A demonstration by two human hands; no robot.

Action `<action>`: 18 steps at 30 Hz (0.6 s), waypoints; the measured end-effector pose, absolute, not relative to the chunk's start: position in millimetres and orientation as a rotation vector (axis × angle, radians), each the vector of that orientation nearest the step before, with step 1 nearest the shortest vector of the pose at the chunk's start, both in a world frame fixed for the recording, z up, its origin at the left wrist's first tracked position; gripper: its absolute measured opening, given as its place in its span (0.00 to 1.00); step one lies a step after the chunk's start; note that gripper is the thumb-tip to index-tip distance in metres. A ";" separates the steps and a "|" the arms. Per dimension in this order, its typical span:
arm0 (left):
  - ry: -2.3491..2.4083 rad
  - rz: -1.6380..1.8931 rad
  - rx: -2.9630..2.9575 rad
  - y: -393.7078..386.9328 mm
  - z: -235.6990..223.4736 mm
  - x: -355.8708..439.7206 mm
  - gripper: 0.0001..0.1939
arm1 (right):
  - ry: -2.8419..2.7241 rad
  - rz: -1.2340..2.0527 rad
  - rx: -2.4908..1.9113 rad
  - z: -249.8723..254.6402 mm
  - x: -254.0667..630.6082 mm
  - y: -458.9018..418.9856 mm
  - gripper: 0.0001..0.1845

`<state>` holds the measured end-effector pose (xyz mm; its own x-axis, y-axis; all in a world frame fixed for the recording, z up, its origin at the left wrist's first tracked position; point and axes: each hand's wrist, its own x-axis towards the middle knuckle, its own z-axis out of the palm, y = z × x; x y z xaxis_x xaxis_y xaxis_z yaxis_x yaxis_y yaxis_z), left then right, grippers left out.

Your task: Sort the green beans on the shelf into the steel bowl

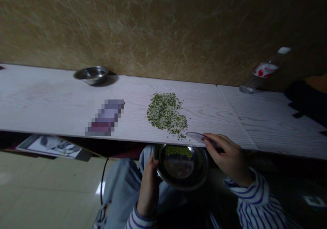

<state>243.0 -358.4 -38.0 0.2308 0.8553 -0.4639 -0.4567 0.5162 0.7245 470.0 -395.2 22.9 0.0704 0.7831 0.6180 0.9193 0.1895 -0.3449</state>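
A pile of small green beans point(166, 115) lies on the pale wooden table point(51, 99), close to its near edge. My left hand point(149, 184) grips the rim of a steel bowl point(182, 169) held just below that edge; some green beans sit inside it. My right hand point(228, 157) is closed on a thin clear plastic piece point(196, 136) that rests on the table edge beside the pile.
A second steel bowl point(92, 75) stands at the back by the wall. A plastic bottle point(263, 70) leans at the far right. A blurred flat object point(106, 117) lies left of the beans. A dark bundle point(305, 97) sits at the right.
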 end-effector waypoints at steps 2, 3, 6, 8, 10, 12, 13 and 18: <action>0.947 0.938 0.495 -358.5 -39.0 243.2 0.25 | -1.747 -0.236 -1.602 22.1 468.7 -394.7 0.09; 0.937 0.938 0.500 -358.5 -39.2 243.2 0.25 | -1.753 -0.235 -1.597 21.8 467.7 -394.3 0.09; 0.912 0.958 0.505 -358.4 -38.9 243.3 0.25 | -1.764 -0.230 -1.578 21.3 464.8 -393.0 0.10; 0.915 0.967 0.488 -358.2 -38.7 243.8 0.23 | -1.767 -0.226 -1.565 21.4 463.4 -392.3 0.10; 0.929 0.969 0.481 -358.0 -38.5 244.3 0.23 | -1.764 -0.223 -1.555 21.5 462.5 -391.5 0.10; 0.934 0.977 0.493 -358.1 -38.0 244.6 0.24 | -1.760 -0.218 -1.548 21.3 462.0 -390.5 0.11; 0.928 0.982 0.503 -358.3 -37.6 244.6 0.24 | -1.758 -0.215 -1.546 21.1 461.8 -389.9 0.11; 0.922 0.967 0.514 -359.8 -35.6 243.8 0.22 | -1.758 -0.204 -1.544 19.0 461.0 -387.9 0.10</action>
<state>243.8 -359.8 -35.6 0.2496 0.8681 -0.4290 -0.4702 0.4959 0.7300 461.0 -387.9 19.0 0.0342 0.7756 0.6303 0.8992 0.2514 -0.3581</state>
